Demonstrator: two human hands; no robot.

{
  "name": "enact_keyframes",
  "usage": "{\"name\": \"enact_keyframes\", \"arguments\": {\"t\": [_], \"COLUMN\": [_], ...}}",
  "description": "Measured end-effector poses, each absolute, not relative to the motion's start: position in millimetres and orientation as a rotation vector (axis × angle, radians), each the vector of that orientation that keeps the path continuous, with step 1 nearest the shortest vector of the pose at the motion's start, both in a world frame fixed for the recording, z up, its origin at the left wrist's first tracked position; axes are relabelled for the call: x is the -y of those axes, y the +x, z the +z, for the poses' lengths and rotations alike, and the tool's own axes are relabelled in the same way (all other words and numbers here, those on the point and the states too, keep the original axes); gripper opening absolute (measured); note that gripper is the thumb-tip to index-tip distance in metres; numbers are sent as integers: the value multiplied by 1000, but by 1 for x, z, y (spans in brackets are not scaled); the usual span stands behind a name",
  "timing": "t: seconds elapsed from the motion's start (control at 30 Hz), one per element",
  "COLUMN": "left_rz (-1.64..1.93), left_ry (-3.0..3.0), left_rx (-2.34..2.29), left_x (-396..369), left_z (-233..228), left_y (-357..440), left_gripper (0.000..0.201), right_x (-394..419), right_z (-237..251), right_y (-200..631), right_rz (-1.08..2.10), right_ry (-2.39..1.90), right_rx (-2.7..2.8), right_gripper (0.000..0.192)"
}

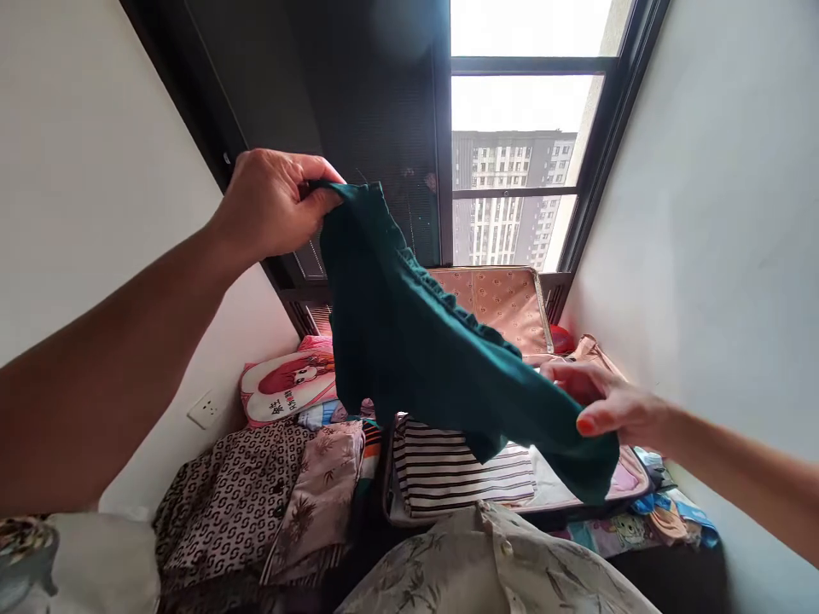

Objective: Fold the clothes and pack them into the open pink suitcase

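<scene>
A dark green garment (409, 341) with a gathered, elastic-looking edge hangs in the air in front of me, slanting down to the right. My left hand (275, 200) pinches its upper left corner between thumb and fingers. Lower down on the right, my right hand (614, 405) holds the other end, its thumb on the front of the cloth and the fingers partly hidden. The exact kind of garment is unclear. Below it lies an open suitcase (387, 503), its pink patterned lid lining (505, 298) raised behind. Black-and-white striped clothing (461, 477) is folded inside the case.
Left of the suitcase lie a brown patterned cloth (236, 495), pink leaf-print clothing (326, 477) and a pink cartoon cushion (287, 388). More clothes (678, 512) lie at its right. White walls close in both sides; a window (512, 162) stands beyond.
</scene>
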State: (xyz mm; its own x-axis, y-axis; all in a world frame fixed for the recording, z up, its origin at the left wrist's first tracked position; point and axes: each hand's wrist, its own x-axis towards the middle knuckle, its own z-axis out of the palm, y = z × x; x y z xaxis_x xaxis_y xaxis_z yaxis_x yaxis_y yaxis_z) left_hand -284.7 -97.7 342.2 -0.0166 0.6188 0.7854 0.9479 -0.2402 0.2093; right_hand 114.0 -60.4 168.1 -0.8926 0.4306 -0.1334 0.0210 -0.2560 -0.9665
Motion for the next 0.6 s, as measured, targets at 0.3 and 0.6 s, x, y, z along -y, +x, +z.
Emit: {"name": "enact_keyframes", "arguments": {"t": [0.3, 0.6], "left_rz": [-934, -820], "left_ry": [-2230, -2099], "left_rx": [1365, 1567], "left_x": [109, 99], "left_z": [308, 305], "left_y": [-250, -274], "left_gripper": [23, 31], "right_x": [140, 86], "right_z": [99, 142], "right_y": [72, 82], "right_rz": [2707, 1919], "right_ry": [-278, -683], "right_rx": [1822, 1740], "right_gripper": [67, 40]}}
